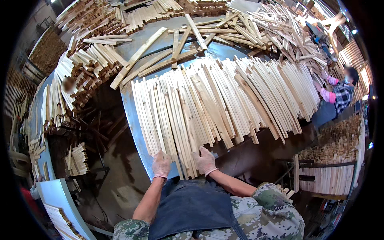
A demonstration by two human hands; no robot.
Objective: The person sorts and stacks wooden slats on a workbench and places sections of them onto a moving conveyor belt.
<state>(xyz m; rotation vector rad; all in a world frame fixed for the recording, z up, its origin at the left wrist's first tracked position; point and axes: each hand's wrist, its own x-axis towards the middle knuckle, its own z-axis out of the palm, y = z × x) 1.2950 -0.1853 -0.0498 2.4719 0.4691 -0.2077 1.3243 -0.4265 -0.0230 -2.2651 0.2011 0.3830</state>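
Note:
A wide row of pale wooden slats (224, 100) lies side by side across a grey metal table (136, 132). My left hand (161, 164), in a light knit glove, rests on the near ends of the slats at the table's front edge. My right hand (205, 160), gloved the same way, presses on the ends of neighbouring slats a little to the right. Both hands lie on the slat ends; whether the fingers curl under them is hidden. A dark apron and camouflage sleeves fill the lower edge.
Loose crossed slats (188, 40) lie farther back on the table. Stacked slat piles (92, 60) stand at the left and a jumbled heap (288, 28) at the back right. Another person (338, 94) in a plaid shirt works at the right. A rack of stacked wood (332, 168) stands lower right.

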